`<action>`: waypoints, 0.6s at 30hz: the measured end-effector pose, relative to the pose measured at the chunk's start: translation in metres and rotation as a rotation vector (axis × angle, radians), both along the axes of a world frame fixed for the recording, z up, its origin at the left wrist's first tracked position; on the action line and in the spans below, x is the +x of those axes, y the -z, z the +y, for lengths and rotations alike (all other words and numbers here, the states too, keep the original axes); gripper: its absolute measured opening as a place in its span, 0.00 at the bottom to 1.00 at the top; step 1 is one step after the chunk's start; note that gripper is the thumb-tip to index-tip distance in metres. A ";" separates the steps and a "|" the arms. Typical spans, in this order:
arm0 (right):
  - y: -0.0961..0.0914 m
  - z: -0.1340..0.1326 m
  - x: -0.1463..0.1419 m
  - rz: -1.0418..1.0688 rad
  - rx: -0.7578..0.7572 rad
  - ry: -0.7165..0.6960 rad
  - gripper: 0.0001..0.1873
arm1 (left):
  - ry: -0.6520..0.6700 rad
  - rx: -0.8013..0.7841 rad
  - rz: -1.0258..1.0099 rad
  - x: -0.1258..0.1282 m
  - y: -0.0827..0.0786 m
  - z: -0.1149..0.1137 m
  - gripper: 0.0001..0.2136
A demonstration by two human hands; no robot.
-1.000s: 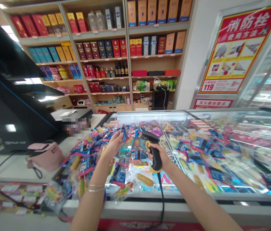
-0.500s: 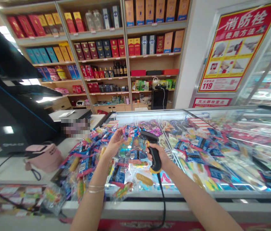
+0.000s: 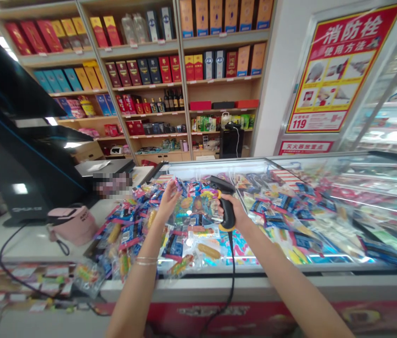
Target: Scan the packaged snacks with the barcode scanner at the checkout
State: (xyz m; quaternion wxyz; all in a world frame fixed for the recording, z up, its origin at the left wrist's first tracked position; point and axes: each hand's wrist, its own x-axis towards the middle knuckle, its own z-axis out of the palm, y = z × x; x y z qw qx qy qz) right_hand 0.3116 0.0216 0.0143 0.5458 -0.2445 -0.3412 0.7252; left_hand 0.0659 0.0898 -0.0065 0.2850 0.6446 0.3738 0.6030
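Observation:
My left hand (image 3: 168, 203) is raised over a heap of bright plastic-wrapped snack packets (image 3: 138, 230), its fingertips pinching the end of a small packet (image 3: 176, 184). The rest of that packet blends into the pile behind it. My right hand (image 3: 232, 211) grips a black and yellow handheld barcode scanner (image 3: 226, 209), whose head points left toward the left hand. Its black cable (image 3: 232, 267) hangs down past the front of the freezer. The snacks lie spread over the glass top of a chest freezer (image 3: 311, 225).
A black checkout monitor (image 3: 19, 117) stands at the left beside a pink bag (image 3: 73, 226) on the white counter (image 3: 15, 239). Wooden shelves (image 3: 138, 84) of boxed liquor and bottles rise behind. A red and yellow fire hydrant poster (image 3: 335, 70) hangs at the right.
The whole view has slid slightly up and left. Both hands have risen a little in the picture, and the scanner stays in my right hand.

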 end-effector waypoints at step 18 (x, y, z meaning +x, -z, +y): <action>0.017 -0.064 0.233 0.011 -0.033 0.573 0.11 | 0.168 -0.021 0.628 0.246 -0.010 -0.049 0.22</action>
